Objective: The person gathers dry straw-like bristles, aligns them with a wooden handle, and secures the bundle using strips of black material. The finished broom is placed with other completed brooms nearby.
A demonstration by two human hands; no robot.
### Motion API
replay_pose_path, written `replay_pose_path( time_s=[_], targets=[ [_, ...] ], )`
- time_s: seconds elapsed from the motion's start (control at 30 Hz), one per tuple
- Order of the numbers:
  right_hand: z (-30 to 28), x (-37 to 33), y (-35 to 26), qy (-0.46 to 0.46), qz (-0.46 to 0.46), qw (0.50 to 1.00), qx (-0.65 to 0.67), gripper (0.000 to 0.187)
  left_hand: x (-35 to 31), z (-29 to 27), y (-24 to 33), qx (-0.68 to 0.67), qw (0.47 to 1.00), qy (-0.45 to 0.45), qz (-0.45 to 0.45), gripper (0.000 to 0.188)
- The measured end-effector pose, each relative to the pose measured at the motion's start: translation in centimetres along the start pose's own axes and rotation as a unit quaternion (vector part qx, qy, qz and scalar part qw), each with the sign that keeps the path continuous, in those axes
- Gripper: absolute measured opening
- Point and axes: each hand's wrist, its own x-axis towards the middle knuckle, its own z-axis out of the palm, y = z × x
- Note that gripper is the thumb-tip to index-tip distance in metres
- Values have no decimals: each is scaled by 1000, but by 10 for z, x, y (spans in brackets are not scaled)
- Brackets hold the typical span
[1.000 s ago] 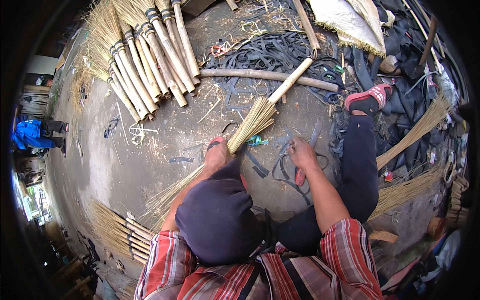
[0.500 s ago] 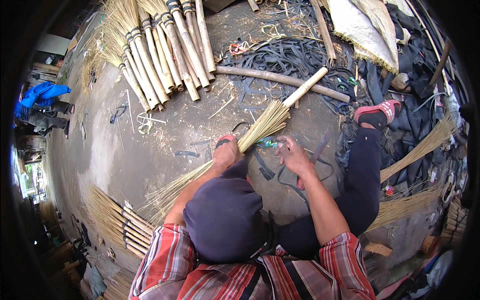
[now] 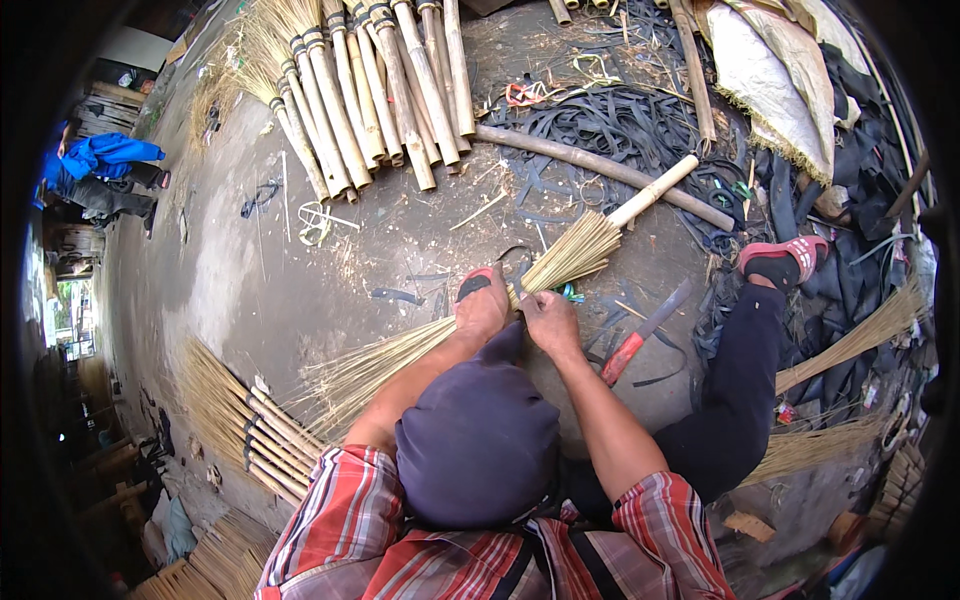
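Binding step: left hand [image 3: 483,310] and right hand [image 3: 549,320], fingers closed around pale straw broom bundle [image 3: 560,262] (bamboo handle attached); next likely needs tight wrapping.

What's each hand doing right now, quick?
Left hand: closed on the broom bundle.
Right hand: gripping the same bundle beside it.

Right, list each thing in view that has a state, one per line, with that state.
broom: lying flat on the floor, both hands on its bristle bundle.
left hand: pressed on the bristles.
right hand: gripping the bristles beside the left.
knife: lying on the floor, untouched.
finished brooms: laid side by side, bound.
bamboo pole: lying loose on the floor.
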Motion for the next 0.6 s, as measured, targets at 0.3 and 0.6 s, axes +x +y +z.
replay_pose_path(
  time_s=[0.3, 0.6],
  targets=[
    [-5, 22, -7, -112, 144, 974, 132, 39, -13, -15, 7, -8, 1000, -12, 18, 81],
    [-22, -14, 49, -157, -3, 985, 70, 30, -3, -33, -1, -38, 996, -37, 78, 55]
  ],
)
